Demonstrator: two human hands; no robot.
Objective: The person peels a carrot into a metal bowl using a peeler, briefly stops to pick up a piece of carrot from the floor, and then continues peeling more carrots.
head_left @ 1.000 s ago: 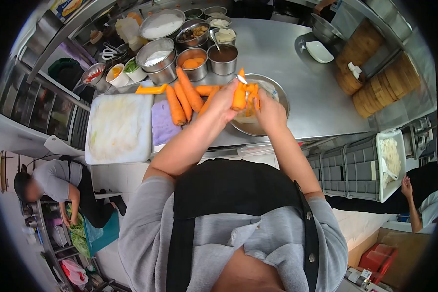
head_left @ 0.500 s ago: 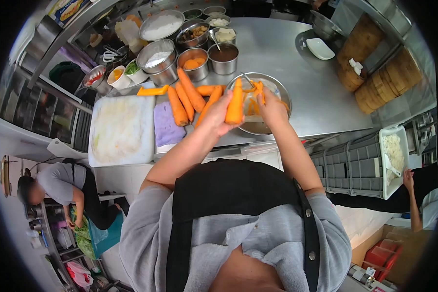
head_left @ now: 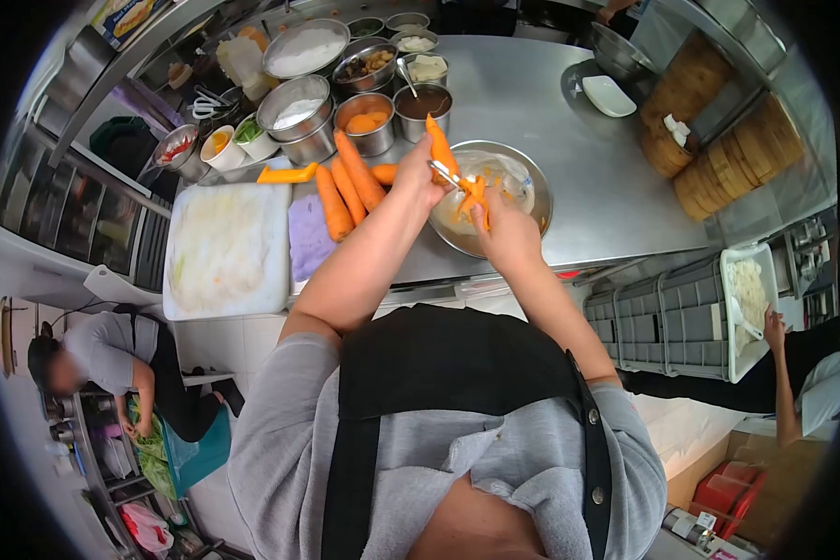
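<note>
My left hand [head_left: 418,177] is closed around a carrot [head_left: 441,147], which points up and away from me. My right hand [head_left: 511,227] grips a peeler with an orange handle [head_left: 474,198]; its metal blade [head_left: 444,174] lies at the carrot's lower part. Both hands are over a steel bowl [head_left: 543,217] with a pale, film-like lining and some orange peel inside. Several whole carrots [head_left: 357,168] lie on the counter left of my left hand, partly hidden by my forearm.
A white cutting board [head_left: 226,247] and a purple cloth [head_left: 309,233] lie at the left. Steel containers of ingredients [head_left: 364,123] stand behind the carrots. Bamboo steamers [head_left: 742,154] and a white dish [head_left: 610,95] are at right. One person [head_left: 126,364] crouches at lower left; another person's arm [head_left: 782,383] is at right.
The carrot has tilted and moved up and left with my left hand. My right hand has moved down and left, bringing the peeler's blade onto the carrot.
</note>
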